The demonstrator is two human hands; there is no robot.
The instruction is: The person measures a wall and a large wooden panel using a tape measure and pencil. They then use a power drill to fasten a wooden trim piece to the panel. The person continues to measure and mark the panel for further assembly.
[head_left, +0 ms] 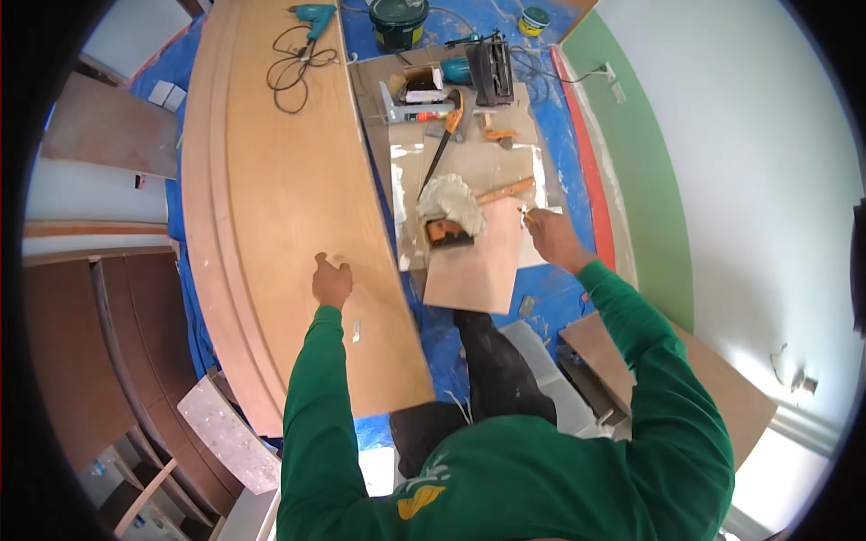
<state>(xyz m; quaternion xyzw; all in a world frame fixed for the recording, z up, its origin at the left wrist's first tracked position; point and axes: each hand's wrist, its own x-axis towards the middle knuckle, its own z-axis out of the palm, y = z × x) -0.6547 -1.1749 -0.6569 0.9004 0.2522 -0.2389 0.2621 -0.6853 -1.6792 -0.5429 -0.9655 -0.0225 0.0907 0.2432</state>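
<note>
My left hand (pixel 332 281) rests on a long, curved-edged wooden panel (pixel 289 198), its thumb and a finger spread apart. Farther right, my right hand (pixel 554 240) is closed on a small yellow, dark-tipped thing like a pencil (pixel 527 215), mostly hidden by the fingers. It is beside the right edge of a thin, pale plywood sheet (pixel 476 275). On the sheet's far left corner sits an orange and black block-like tool (pixel 448 233), and a crumpled white cloth (pixel 451 202) lies just beyond it. A wooden strip (pixel 505 190) stretches from the cloth toward the right.
A teal corded drill (pixel 315 20) lies on the panel's far end. Cardboard (pixel 505 158) bears an orange-handled saw (pixel 442 140) and a teal power saw (pixel 490 72). A dark bucket (pixel 398 22) stands behind. Blue sheeting (pixel 582 153) covers the floor; a wall (pixel 740 135) rises at right.
</note>
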